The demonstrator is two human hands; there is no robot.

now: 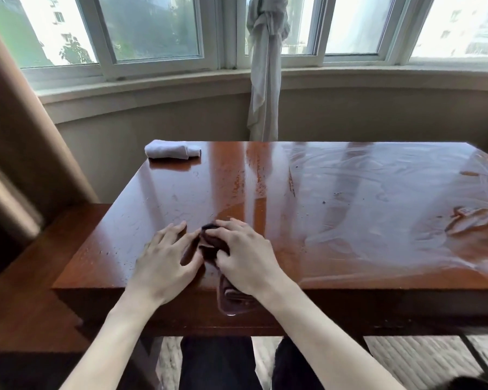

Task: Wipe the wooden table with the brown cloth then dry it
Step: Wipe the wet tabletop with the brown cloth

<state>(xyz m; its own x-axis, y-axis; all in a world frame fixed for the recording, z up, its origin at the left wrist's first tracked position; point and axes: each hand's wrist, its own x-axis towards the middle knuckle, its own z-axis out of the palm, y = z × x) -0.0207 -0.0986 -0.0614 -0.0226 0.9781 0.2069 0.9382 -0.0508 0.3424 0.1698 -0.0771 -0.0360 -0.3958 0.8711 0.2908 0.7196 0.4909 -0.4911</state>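
Near the front edge of the wooden table (293, 175), at about 6 o'clock of its top, both hands meet over the brown cloth (209, 244); the cloth is bunched into a small dark lump and lies on the wood between them. From the cloth, the right hand (244, 256) sits at 3 o'clock, its fingers curled down and closed on the lump; the left hand (164, 258) sits at 9 o'clock, its fingers spread apart and lying flat on the table, with the fingertips touching the edge of the cloth (it presses, it does not pinch). At 11 o'clock of the top, in the far left corner, lies a folded white cloth (172, 149), well apart from the hands; from 1 to 4 o'clock the surface shows wet smears and small dark crumbs. At 12 o'clock beyond the table a knotted pale curtain (265, 80) hangs before the window (152, 29); below the front edge the dark trousers (217, 364) of the person are visible.
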